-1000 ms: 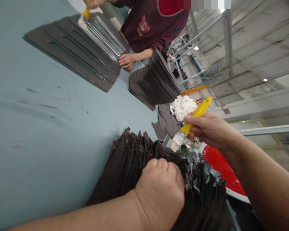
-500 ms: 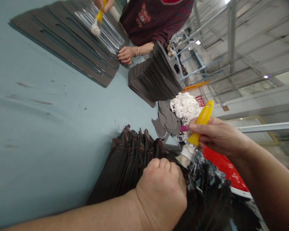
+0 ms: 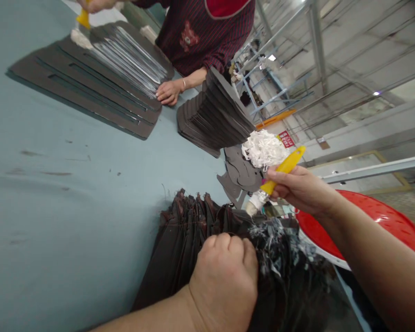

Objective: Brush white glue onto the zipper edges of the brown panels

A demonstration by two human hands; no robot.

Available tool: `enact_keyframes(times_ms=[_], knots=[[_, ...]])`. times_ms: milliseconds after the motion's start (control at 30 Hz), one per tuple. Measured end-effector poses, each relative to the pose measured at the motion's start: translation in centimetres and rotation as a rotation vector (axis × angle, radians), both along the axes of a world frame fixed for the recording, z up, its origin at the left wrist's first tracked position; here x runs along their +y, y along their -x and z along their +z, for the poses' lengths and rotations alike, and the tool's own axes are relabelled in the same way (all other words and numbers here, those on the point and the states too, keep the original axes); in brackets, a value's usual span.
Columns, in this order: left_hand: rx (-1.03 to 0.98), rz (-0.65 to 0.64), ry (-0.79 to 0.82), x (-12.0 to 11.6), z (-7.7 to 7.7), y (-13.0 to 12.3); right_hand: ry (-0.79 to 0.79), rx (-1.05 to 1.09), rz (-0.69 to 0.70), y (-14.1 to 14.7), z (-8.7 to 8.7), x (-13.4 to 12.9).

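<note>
Blue-grey desk (image 3: 55, 221) runs across the left of my view, carrying one slotted dark sheet (image 3: 100, 99) under a co-worker's hand (image 3: 168, 92), then one dark stack (image 3: 210, 117). My left hand (image 3: 224, 281) is clenched on a second, ragged dark stack (image 3: 180, 249). My right hand (image 3: 302, 191) has its fingers (image 3: 275, 174) wrapped around one yellow-handled brush (image 3: 283, 169), its white-crusted tip just above that stack. One red sign (image 3: 286, 139) is too small to read.
</note>
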State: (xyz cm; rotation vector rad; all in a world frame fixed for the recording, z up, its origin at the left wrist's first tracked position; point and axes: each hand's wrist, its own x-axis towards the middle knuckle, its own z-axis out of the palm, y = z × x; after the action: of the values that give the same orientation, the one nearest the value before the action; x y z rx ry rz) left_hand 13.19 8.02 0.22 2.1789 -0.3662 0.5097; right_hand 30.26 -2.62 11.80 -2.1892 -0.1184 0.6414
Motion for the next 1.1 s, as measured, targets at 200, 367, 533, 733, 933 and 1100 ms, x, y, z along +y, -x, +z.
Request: enact_keyframes(times_ms=[200,367,533,733,933,1100], knots=[[-0.032,-0.006,-0.014,-0.2,-0.7,0.6,-0.158,0.154,0.057,0.5,-3.6,-2.0],[0.018,-0.032,-0.021,-0.3,-0.7,0.6,-0.281,0.105,0.034,0.7,-6.7,-3.0],[0.145,-0.079,-0.029,-0.3,-0.4,0.7,-0.334,0.044,-0.018,0.8,-5.5,-3.2],[0.374,-0.207,0.002,-0.1,0.1,0.4,-0.190,0.076,0.095,1.1,-6.4,-2.9],[0.441,-0.238,0.010,0.0,0.3,0.3,-0.259,-0.010,-0.015,0.5,-8.1,-3.2],[0.453,-0.265,0.020,0.0,0.2,0.3,-0.410,-0.050,-0.088,-0.1,-6.2,-3.5]])
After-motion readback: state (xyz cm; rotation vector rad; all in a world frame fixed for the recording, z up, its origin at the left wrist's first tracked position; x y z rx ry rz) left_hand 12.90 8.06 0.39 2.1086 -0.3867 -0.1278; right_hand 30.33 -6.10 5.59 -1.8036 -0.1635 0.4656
